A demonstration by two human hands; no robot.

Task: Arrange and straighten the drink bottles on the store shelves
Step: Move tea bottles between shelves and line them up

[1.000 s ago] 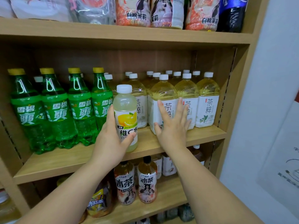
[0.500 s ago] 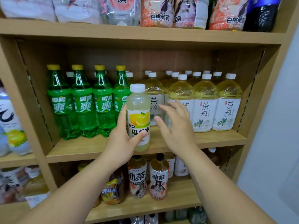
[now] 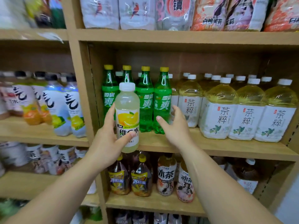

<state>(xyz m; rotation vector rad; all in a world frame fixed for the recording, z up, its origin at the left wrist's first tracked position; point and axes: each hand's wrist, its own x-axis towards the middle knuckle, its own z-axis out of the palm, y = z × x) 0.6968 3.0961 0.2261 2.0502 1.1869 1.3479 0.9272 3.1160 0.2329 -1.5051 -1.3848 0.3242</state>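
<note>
Plastic-wrapped parrot-print packs (image 3: 116,12) along the top, pale wall (image 3: 289,210) at lower right corner.

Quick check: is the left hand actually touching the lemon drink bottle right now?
Touching. The head view shows the left hand curled round the lemon drink bottle, thumb pressed across its label and fingers along its left side.

Right hand (image 3: 174,126) withdrawn from the tea bottles (image 3: 218,110), now before the green soda bottles (image 3: 162,101); left hand (image 3: 106,143) has carried the lemon drink bottle (image 3: 127,113) leftward before them.
</note>
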